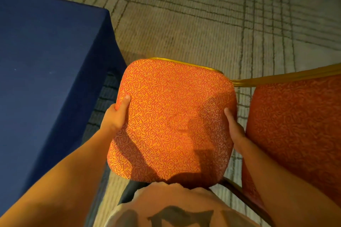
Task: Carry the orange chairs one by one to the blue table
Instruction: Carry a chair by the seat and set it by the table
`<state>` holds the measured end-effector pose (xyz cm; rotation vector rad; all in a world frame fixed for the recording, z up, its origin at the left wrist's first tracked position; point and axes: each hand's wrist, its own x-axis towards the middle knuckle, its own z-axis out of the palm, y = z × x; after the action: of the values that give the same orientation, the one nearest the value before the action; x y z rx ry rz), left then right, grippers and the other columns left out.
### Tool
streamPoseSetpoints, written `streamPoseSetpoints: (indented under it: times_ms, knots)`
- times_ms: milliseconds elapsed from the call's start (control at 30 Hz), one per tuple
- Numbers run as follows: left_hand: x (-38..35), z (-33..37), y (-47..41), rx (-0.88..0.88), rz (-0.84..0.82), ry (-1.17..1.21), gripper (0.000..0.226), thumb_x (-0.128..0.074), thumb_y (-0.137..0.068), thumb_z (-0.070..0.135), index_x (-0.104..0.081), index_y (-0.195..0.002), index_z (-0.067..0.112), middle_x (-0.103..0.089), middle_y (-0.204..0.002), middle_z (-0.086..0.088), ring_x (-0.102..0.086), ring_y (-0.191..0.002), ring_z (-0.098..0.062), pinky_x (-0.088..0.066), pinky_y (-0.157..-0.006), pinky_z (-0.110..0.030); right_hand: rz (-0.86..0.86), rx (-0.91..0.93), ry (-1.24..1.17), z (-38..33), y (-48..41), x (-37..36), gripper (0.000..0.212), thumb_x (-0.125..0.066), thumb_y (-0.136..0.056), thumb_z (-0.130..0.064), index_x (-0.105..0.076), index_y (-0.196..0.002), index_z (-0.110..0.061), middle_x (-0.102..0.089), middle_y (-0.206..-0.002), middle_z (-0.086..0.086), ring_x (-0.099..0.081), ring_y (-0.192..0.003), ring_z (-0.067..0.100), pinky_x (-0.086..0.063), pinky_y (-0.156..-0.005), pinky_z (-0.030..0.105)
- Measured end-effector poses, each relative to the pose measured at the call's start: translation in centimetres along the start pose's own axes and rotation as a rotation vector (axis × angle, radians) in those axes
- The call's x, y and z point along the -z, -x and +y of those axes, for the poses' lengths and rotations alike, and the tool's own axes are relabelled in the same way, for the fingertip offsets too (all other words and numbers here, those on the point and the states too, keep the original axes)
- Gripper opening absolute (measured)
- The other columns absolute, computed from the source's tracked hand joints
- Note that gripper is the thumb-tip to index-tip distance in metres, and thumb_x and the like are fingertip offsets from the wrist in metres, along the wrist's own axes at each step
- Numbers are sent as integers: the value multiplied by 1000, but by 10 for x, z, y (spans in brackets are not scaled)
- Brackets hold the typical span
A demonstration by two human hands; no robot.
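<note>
Bare hands (118,116) on rounded, swirl-patterned orange chair (171,121) cushion.

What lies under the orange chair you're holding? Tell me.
Under the orange chair, gripped by the left hand and right hand, lined carpet shows around the cushion. A dark frame bar shows below. The cushion covers its legs and the floor beneath.

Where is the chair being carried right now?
The held orange chair fills the centre of the head view, gripped by the left hand and right hand, between the blue table and a second chair.
</note>
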<state>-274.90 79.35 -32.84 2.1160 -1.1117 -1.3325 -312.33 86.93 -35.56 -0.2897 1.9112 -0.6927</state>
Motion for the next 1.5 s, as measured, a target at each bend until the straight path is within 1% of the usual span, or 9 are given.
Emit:
streamPoseSetpoints:
  times_ms: [167,300,500,733,900,1133,1233,1367,1500]
  knots:
    - [22,-25,-32,71,38,-103,98,-31,-57,99,-61,-108,22,-65,-99,1,-62,-92,-25,-48,-89,-49,-82,-116,-148,14,9,-42,65,-63,-74,-71,-67,-117,-22,-72,-113,7,-66,-106,28,-47,-102,48]
    - [29,-48,-54,90,78,-160,82,-32,-60,97,-61,-91,27,-63,-89,4,-60,-83,-23,-47,-79,-44,-46,-186,-198,31,9,-70,49,-68,-71,-67,-67,-100,-28,-72,-113,5,-66,-105,26,-48,-100,46]
    - [19,-87,-93,102,48,-132,63,-38,-68,90,-55,-77,30,-61,-79,9,-58,-76,-16,-42,-72,-38,26,-221,-152,58,-15,-97,51,-68,-69,-70,-67,-96,-28,-73,-107,4,-67,-100,26,-50,-97,45]
    - [-16,-129,-151,100,60,-138,64,-42,-73,85,-60,-77,23,-64,-77,3,-59,-72,-16,-40,-65,-36,19,-182,-81,85,-71,-125,88,-63,-47,-88,-62,-118,-35,-70,-109,-2,-64,-104,22,-48,-98,44]
    - [-41,-169,-193,87,87,-149,67,-42,-70,87,-60,-75,23,-64,-74,3,-59,-71,-14,-40,-66,-36,47,-175,-55,114,-118,-148,76,-59,-66,-81,-63,-121,-27,-70,-108,1,-64,-101,24,-51,-95,43]
    - [-66,-217,-243,109,109,-142,78,-39,-59,93,-61,-72,19,-64,-70,1,-60,-69,-15,-41,-66,-36,52,-174,-110,145,-169,-181,55,-58,-76,-72,-62,-114,-32,-69,-94,-8,-64,-90,15,-48,-66,29]
    - [-74,-233,-260,118,104,-149,78,-40,-59,92,-61,-72,19,-64,-71,3,-58,-69,-10,-40,-67,-35,53,-198,-94,158,-188,-192,62,-59,-77,-71,-62,-119,-27,-69,-99,-5,-64,-94,18,-50,-73,32]
    - [-83,-243,-276,108,86,-189,82,-39,-57,94,-60,-71,16,-61,-67,3,-56,-65,-10,-38,-61,-32,96,-216,-69,169,-209,-199,75,-61,-74,-74,-62,-126,-20,-68,-113,3,-63,-103,25,-50,-96,42]
    - [-95,-236,-287,122,53,-199,84,-38,-60,93,-64,-83,16,-65,-85,-2,-59,-82,-19,-41,-75,-33,125,-201,-58,163,-223,-194,73,-61,-77,-71,-61,-128,-19,-67,-120,5,-62,-109,26,-48,-100,44]
